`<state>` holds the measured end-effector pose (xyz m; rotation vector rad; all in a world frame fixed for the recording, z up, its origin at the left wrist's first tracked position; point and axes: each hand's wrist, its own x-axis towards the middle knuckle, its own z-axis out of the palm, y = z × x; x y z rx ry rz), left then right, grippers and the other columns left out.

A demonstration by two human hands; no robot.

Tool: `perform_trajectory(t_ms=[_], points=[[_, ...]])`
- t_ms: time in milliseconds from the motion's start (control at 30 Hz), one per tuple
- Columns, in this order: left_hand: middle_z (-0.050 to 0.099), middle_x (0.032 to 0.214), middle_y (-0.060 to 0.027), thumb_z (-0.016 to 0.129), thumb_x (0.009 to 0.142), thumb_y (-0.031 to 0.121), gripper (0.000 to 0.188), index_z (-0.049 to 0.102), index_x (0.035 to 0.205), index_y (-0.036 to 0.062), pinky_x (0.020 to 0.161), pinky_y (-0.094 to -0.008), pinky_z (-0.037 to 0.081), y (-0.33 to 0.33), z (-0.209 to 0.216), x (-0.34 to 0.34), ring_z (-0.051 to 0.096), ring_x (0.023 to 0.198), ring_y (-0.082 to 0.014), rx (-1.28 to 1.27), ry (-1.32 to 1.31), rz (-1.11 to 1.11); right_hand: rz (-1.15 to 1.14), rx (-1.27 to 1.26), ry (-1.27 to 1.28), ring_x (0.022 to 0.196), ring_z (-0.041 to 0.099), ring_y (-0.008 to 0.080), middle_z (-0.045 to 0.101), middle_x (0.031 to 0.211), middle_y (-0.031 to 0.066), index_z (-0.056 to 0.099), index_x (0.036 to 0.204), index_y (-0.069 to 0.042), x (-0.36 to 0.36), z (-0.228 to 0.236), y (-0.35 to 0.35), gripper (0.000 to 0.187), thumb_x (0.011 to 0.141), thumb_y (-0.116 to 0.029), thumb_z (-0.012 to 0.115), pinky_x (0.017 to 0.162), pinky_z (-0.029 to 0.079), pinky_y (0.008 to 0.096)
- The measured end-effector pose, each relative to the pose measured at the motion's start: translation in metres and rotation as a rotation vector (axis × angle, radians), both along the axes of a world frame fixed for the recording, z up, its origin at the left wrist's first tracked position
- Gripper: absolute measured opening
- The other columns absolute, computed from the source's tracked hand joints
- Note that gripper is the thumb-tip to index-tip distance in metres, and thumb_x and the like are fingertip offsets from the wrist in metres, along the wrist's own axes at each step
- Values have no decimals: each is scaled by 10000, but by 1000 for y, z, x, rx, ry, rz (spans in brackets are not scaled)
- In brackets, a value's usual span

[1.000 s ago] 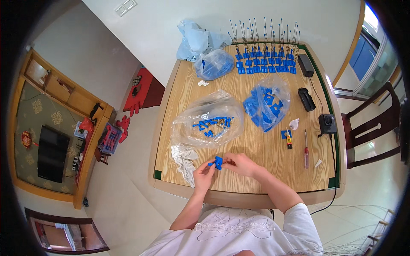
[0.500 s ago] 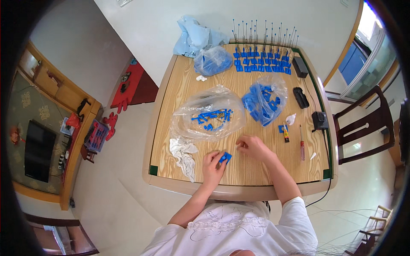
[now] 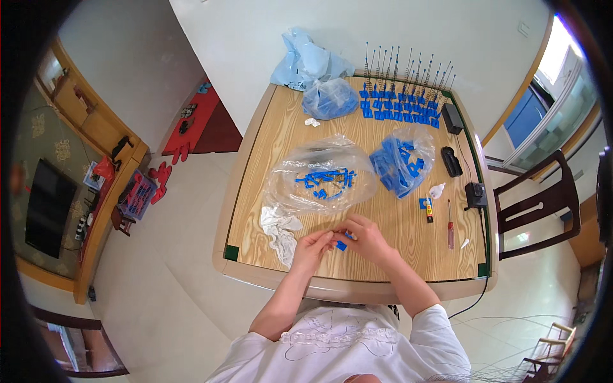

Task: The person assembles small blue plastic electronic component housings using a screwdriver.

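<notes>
One blue piece (image 3: pixel 341 245) — left hand (image 3: pixel 311 249), right hand (image 3: pixel 366 240) close.

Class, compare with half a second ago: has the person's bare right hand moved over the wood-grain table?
Yes: the bare right hand has moved left, away from the red-handled metal screwdriver, towards the left hand.

White wall (image 3: pixel 447 32), pale floor (image 3: pixel 185 255) (faintly glossy)
</notes>
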<state>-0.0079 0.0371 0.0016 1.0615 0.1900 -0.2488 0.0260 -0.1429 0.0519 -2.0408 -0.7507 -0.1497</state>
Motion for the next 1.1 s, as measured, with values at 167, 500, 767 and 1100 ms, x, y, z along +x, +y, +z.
perform_trajectory(t_ms=[167, 500, 767, 1100], points=[[680, 908, -102, 601, 899, 60, 162, 652, 1015, -41, 729, -261, 518, 14, -8, 1, 636, 796, -141, -276, 117, -89, 5, 25, -174, 760, 603, 291, 595, 826, 106, 655, 924, -50, -4, -9, 10, 177, 765, -106, 709, 684, 497, 377], [663, 841, -64, 696, 815, 112, 90, 707, 860, 35, 679, -293, 476, 5, -16, 2, 601, 772, -180, 854, -354, 148, -178, 0, 223, 835, 596, 265, 573, 922, 119, 595, 1130, -52, -25, -27, -8, 360, 786, -91, 692, 738, 500, 366], [622, 824, -72, 702, 766, 105, 117, 700, 866, 45, 747, -367, 454, -9, -31, 3, 552, 848, -264, 1092, -629, 154, -211, -16, 271, 835, 588, 266, 562, 967, 119, 589, 1106, -25, -33, -40, 0, 338, 792, -101, 686, 750, 491, 362], [629, 838, -76, 698, 772, 107, 114, 699, 866, 43, 764, -371, 454, -7, -32, 4, 553, 861, -270, 1067, -630, 137, -27, -159, 16, 847, 588, 294, 565, 970, 123, 603, 1147, -62, -16, -58, -17, 384, 773, -42, 683, 740, 490, 365]])
